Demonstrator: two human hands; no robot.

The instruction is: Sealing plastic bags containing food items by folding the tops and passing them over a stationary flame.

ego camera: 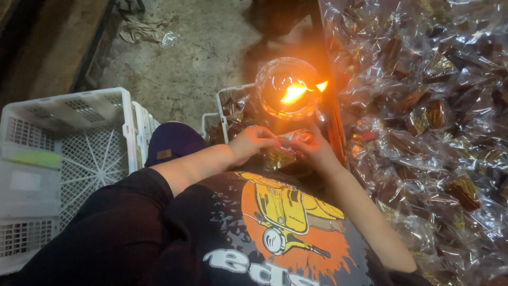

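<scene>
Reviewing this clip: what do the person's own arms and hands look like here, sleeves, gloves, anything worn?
Both hands are bare: the left hand and right hand show no gloves, and no rings, watch or bands are visible in this dim, flame-lit view. Both forearms are uncovered to above the elbow. The person wears a short-sleeved black T-shirt with an orange and yellow print.

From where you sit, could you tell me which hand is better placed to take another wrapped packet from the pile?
Probably the right hand: the pile of packets lies right beside it, while the left hand sits farther away.
</scene>
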